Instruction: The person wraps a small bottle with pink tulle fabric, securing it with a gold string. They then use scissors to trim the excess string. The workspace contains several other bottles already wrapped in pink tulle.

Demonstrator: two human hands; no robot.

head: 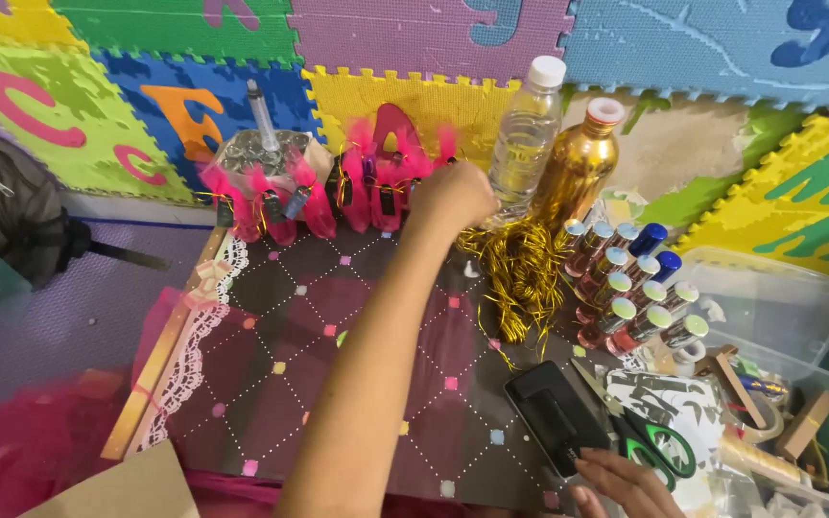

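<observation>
Big foam mats (414, 38) in many colours with letters cover the back wall. In front lies a dark board (338, 355) with dotted diamond lines and little coloured squares. Lace (194, 345) runs down its left edge. A grey bag (11, 201) sits far left. A clear plastic tub (769, 307) sits at the right.

A long arm reaches from the bottom up across the board. It ends in the left hand (451, 200), which is curled up at the far edge, touching the row of pink fluffy packs (338, 197). The fingers point away, so I cannot tell if they hold anything.

Just right of that hand stand a clear bottle (526, 129) and a gold bottle (580, 163). A heap of gold string (520, 273) lies below them. Beside it are small roller bottles (630, 288) in rows.

At the bottom, a black phone (554, 414) lies on the board. Green scissors (650, 436) lie next to it. The right hand (621, 484) is down there, fingers spread loose, fingertips touching the phone's near end, holding nothing.
</observation>
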